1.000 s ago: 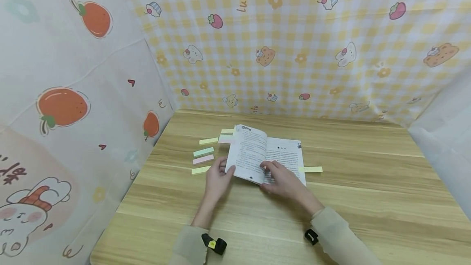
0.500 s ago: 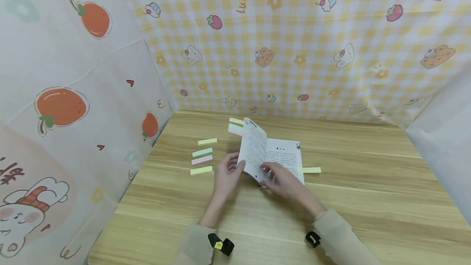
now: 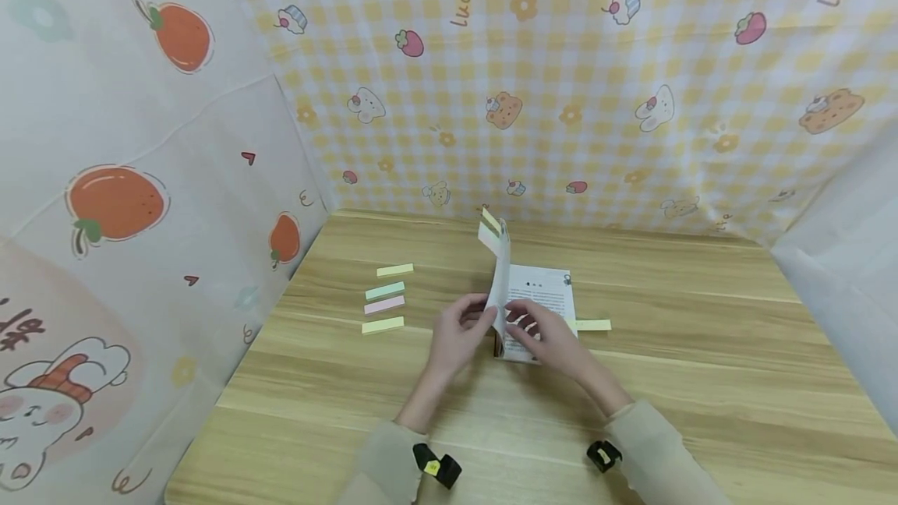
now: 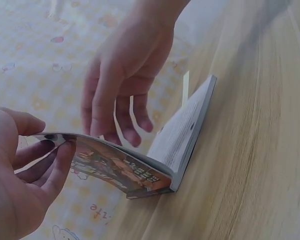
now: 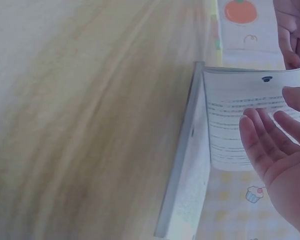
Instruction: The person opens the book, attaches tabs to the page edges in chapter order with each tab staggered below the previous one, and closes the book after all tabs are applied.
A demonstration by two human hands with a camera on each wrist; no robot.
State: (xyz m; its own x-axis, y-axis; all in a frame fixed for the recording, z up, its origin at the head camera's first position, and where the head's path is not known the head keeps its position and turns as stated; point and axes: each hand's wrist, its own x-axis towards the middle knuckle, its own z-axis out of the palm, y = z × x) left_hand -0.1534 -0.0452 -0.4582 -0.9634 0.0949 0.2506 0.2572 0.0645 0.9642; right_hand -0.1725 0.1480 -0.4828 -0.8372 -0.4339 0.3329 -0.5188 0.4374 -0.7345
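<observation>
An open book (image 3: 543, 279) lies on the table, its left part raised nearly upright. My left hand (image 3: 459, 337) pinches the free edge of that raised part between thumb and fingers. The left wrist view shows the printed cover (image 4: 120, 167) on its outer side. Close to the inner side of the raised page (image 5: 227, 95) is my right hand (image 3: 550, 337), fingers loosely bent and holding nothing; whether a fingertip touches the paper I cannot tell. Yellow and pale sticky tabs (image 3: 489, 236) stick out from the raised part's upper edge. A yellow tab (image 3: 593, 325) juts from the right page.
Left of the book, several sticky-note strips lie in a column on the wooden table (image 3: 316, 404): yellow (image 3: 395, 270), green (image 3: 385, 291), pink (image 3: 384, 305) and another yellow. A patterned cloth (image 3: 561, 76) hangs behind the table.
My left hand has moved right, swinging the book's left part from lying low and tilted to nearly upright. My right hand has stayed close to the middle of the book.
</observation>
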